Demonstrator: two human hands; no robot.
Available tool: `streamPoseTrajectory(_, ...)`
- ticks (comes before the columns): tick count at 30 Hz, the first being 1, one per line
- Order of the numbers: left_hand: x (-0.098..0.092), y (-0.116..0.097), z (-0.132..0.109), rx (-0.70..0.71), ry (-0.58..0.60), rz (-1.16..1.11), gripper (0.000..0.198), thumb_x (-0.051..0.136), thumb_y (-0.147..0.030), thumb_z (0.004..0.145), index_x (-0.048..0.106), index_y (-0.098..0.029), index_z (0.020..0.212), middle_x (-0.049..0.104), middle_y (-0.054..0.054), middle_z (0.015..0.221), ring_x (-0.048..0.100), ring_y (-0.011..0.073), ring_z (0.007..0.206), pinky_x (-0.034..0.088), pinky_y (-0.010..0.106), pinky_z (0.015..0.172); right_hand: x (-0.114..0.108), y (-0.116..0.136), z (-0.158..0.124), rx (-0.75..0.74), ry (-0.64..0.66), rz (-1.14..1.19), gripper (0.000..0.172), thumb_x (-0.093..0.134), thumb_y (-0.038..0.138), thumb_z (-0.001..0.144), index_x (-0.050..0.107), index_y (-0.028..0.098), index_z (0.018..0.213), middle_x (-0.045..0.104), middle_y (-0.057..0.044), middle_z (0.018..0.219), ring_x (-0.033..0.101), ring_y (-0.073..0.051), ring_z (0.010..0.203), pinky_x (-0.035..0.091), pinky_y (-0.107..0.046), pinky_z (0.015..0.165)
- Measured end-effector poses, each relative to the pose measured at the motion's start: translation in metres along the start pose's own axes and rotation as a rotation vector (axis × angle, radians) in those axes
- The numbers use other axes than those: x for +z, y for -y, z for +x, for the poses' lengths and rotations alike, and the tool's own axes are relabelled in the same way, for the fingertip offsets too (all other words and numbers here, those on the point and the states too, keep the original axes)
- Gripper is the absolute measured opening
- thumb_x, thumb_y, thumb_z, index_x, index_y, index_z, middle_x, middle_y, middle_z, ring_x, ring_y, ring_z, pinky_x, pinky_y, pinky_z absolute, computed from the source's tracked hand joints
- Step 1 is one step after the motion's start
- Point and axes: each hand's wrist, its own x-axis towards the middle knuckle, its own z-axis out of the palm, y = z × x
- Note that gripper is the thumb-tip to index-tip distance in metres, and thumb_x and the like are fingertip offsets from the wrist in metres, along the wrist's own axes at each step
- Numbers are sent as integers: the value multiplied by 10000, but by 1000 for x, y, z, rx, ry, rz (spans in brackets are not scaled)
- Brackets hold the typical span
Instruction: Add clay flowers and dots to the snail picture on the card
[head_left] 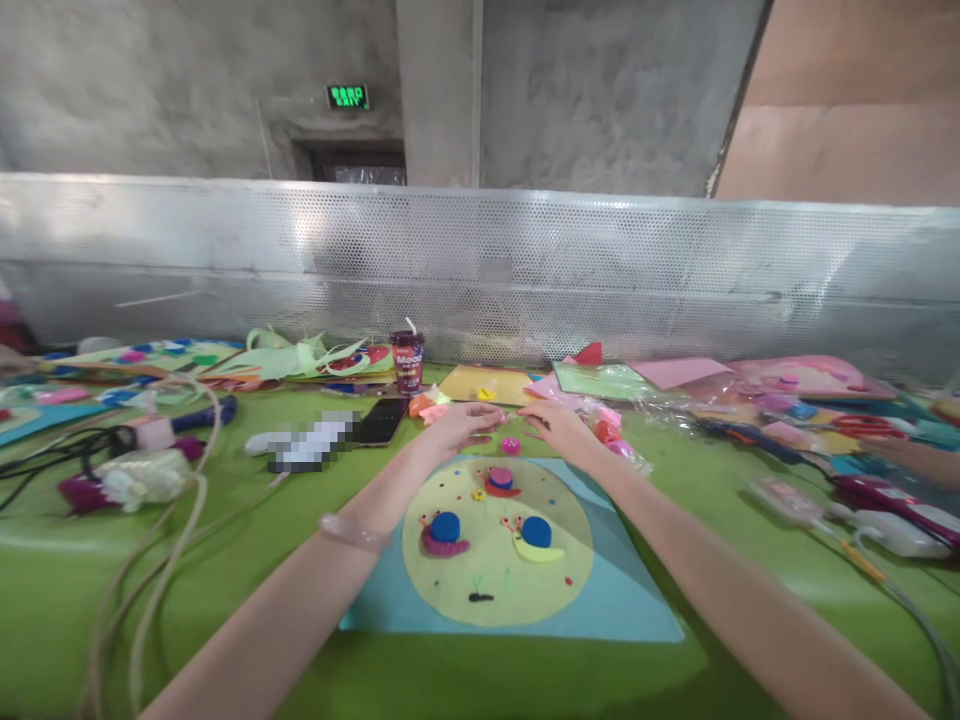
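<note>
My left hand (466, 428) and my right hand (556, 428) face each other above the far edge of a blue sheet (637, 610). Both have bent fingers with pinched tips; whatever is between them is too small to make out. Just below the fingertips lies a pink clay piece (511, 445). A pale yellow paper circle (465, 590) covers the middle of the sheet. On it are a blue-shelled snail with a purple body (445, 535), one with a yellow body (536, 537) and a smaller red-bodied snail (500, 483). Small coloured dots and a black piece (481, 598) surround them.
Clay packets (611, 432) lie beyond my right hand. A purple cup (407, 360) with a straw and a phone (382, 421) stand to the left. Cables (196, 510) and glue guns (892, 500) flank the sheet. Another person's hand (911, 460) is at the right edge.
</note>
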Motion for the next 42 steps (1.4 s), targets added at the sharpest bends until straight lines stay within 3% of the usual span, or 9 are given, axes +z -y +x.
streamPoseTrajectory(9,0,-2,-1,-23,-25,33,325,761,-373,629,688,-174,875,663,98,1060,608,166,882,448,235,676,1,-3,-2,112,50,-32,210,509,292,901,584,148,1035,612,-55,1037,600,-162,898,499,-376,801)
streamPoseTrajectory(14,1,-5,-4,-33,-29,41,316,746,-358,655,683,-177,906,652,98,1101,609,167,915,456,239,703,-15,-2,-3,114,202,2,201,515,272,892,634,154,1002,658,-52,953,617,-150,807,497,-336,756)
streamPoseTrajectory(18,3,-6,-5,-43,-33,47,273,731,-325,681,683,-182,909,652,94,1106,615,156,889,460,242,702,-31,-4,-6,20,393,55,111,661,266,748,743,202,787,700,-30,876,627,-178,784,471,-279,722)
streamPoseTrajectory(23,3,-5,-5,-50,-25,55,261,732,-323,682,693,-176,894,653,92,1096,614,135,827,458,233,681,-29,-8,-8,-46,527,107,89,669,241,695,752,241,726,708,12,808,625,-152,715,458,-239,684)
streamPoseTrajectory(28,1,-4,-4,-49,-15,63,281,744,-336,667,694,-176,893,657,91,1078,610,131,797,460,239,679,-22,-9,-8,-2,467,96,105,625,175,697,726,204,687,697,-16,742,613,-162,683,456,-250,650)
streamPoseTrajectory(33,0,-3,-2,-51,-3,63,284,734,-336,680,690,-185,917,659,81,1068,603,113,762,451,230,663,-24,-2,-9,75,336,109,132,584,156,735,670,178,834,690,-44,795,616,-164,686,466,-266,621)
streamPoseTrajectory(37,-1,-2,0,-59,-2,61,275,733,-323,683,690,-189,920,666,74,1037,589,96,704,444,221,631,-24,3,-7,89,306,152,184,563,163,777,645,180,940,690,-38,816,626,-157,711,473,-260,634)
streamPoseTrajectory(42,-3,1,2,-58,2,55,258,728,-313,687,687,-207,919,674,56,1006,593,103,713,449,236,656,-26,7,-5,108,288,143,108,582,249,793,671,188,780,682,-22,742,611,-157,673,452,-271,613)
